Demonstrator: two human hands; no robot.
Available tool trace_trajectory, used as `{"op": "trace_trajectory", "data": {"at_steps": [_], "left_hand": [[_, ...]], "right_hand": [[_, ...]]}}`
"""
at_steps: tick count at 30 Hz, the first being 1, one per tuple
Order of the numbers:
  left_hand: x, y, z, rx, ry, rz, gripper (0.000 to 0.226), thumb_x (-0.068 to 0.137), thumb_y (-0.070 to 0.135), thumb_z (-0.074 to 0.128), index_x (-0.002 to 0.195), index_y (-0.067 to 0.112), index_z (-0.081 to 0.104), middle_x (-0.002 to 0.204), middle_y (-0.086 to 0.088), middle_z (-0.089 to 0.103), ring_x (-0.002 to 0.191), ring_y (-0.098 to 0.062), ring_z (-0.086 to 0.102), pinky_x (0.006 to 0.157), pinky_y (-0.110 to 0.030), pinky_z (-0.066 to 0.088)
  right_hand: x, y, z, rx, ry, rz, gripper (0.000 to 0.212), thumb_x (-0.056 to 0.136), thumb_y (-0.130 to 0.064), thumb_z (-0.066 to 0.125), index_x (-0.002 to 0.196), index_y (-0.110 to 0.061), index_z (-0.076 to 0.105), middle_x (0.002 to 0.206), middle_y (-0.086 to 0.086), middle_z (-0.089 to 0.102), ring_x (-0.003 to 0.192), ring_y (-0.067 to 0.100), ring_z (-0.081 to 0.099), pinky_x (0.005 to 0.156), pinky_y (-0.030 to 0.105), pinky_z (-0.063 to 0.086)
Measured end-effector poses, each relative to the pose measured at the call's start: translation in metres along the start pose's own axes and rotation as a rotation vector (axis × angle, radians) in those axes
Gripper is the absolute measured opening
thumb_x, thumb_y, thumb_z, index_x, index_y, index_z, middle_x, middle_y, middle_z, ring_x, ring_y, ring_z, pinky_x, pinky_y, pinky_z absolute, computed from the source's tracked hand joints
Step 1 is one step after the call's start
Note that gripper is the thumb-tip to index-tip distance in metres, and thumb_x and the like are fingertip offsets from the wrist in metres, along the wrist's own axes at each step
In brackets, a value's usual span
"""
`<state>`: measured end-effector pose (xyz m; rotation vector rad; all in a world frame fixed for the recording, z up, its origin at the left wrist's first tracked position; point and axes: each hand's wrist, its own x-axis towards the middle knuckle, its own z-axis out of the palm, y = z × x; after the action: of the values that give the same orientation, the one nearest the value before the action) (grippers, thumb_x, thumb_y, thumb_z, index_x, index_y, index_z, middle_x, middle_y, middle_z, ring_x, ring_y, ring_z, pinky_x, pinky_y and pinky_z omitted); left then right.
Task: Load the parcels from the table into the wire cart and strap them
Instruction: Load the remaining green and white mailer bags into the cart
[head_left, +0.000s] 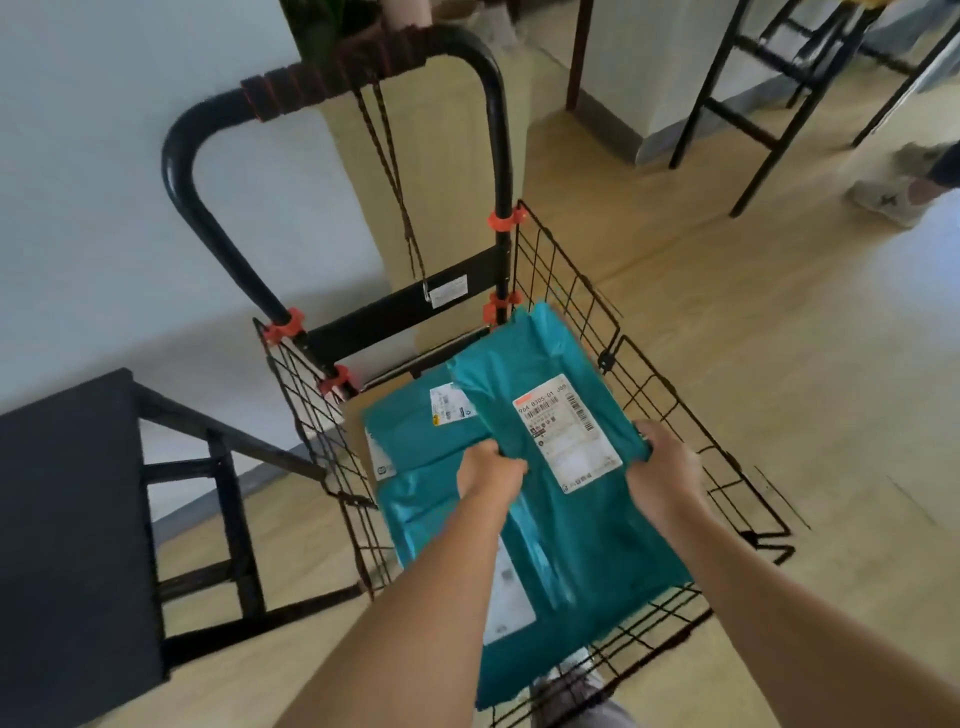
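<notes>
Both hands were clamped on one teal parcel (563, 447); the left hand (488, 467) curled round its left edge, the right hand (667, 467) round its right edge; that parcel lay tilted in the cart (571, 291), atop at least two lower parcels (421, 441), exact count unclear; one cord (409, 234) hung from the handle (332, 78); one dark surface (67, 519) stood left of the cart.

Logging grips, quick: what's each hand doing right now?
Left hand: grips the top teal parcel's left edge.
Right hand: grips the same parcel's right edge.
</notes>
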<state>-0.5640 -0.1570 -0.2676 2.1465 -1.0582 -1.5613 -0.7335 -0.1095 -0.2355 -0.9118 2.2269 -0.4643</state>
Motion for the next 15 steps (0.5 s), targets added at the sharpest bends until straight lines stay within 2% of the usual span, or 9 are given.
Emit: {"op": "trace_trajectory", "data": {"at_steps": [1,3,5,7,9,11,13,15], "left_hand": [[0.003,0.001,0.007,-0.007,0.015,-0.011,0.007,0.076,0.01,0.071,0.076,0.016,0.066,0.084,-0.009,0.072,0.078,-0.028,0.07,0.076,-0.041,0.06],[0.009,-0.001,0.016,-0.019,0.051,-0.035,0.011,0.075,0.01,0.07,0.086,0.01,0.071,0.085,-0.012,0.073,0.072,-0.026,0.067,0.075,-0.044,0.061],[0.014,-0.003,0.022,-0.011,0.072,-0.064,0.01,0.076,0.009,0.068,0.086,0.006,0.07,0.078,-0.013,0.069,0.067,-0.025,0.062,0.075,-0.047,0.06],[0.017,-0.004,0.025,-0.002,0.039,-0.123,0.006,0.079,0.009,0.067,0.075,0.011,0.063,0.07,-0.008,0.062,0.065,-0.025,0.06,0.071,-0.045,0.061],[0.019,-0.005,0.027,0.003,-0.027,-0.196,0.021,0.084,0.009,0.065,0.07,0.021,0.054,0.072,-0.001,0.059,0.068,-0.02,0.062,0.06,-0.035,0.06],[0.023,-0.009,0.03,0.045,-0.062,-0.223,0.025,0.086,0.009,0.063,0.071,0.024,0.05,0.076,0.001,0.056,0.076,-0.02,0.061,0.061,-0.03,0.056],[0.023,-0.013,0.031,0.131,-0.071,-0.204,0.01,0.087,0.01,0.061,0.082,0.019,0.058,0.081,-0.001,0.058,0.083,-0.023,0.059,0.073,-0.032,0.055],[0.024,-0.018,0.034,0.159,-0.09,-0.213,0.009,0.088,0.01,0.059,0.096,0.014,0.061,0.085,-0.004,0.058,0.083,-0.023,0.058,0.072,-0.03,0.051]], "right_hand": [[0.008,0.004,-0.001,0.004,-0.021,-0.008,0.039,0.089,0.0,0.039,0.108,-0.028,0.058,0.08,0.003,0.065,0.061,0.023,0.06,0.054,0.038,0.051],[0.022,0.014,0.0,-0.003,-0.06,-0.022,0.037,0.09,-0.002,0.04,0.111,-0.026,0.059,0.079,0.003,0.064,0.055,0.019,0.055,0.045,0.029,0.044],[0.033,0.022,0.003,-0.035,-0.1,-0.028,0.038,0.091,-0.003,0.042,0.118,-0.024,0.058,0.08,0.001,0.064,0.05,0.015,0.051,0.039,0.024,0.037],[0.042,0.029,0.007,-0.108,-0.139,-0.043,0.044,0.091,-0.005,0.047,0.13,-0.025,0.051,0.085,0.0,0.065,0.056,0.015,0.054,0.043,0.026,0.039],[0.051,0.034,0.01,-0.201,-0.16,-0.059,0.056,0.089,-0.007,0.055,0.14,-0.026,0.041,0.103,0.002,0.062,0.077,0.019,0.059,0.055,0.031,0.044],[0.057,0.038,0.012,-0.302,-0.175,-0.096,0.066,0.087,-0.007,0.059,0.145,-0.026,0.035,0.12,0.004,0.055,0.095,0.021,0.057,0.063,0.032,0.046],[0.062,0.039,0.015,-0.362,-0.229,-0.146,0.068,0.087,-0.007,0.06,0.146,-0.027,0.035,0.129,0.002,0.05,0.096,0.018,0.056,0.061,0.026,0.045],[0.066,0.038,0.021,-0.38,-0.297,-0.186,0.067,0.089,-0.01,0.061,0.148,-0.026,0.034,0.137,0.001,0.048,0.095,0.016,0.055,0.06,0.021,0.043]]}}
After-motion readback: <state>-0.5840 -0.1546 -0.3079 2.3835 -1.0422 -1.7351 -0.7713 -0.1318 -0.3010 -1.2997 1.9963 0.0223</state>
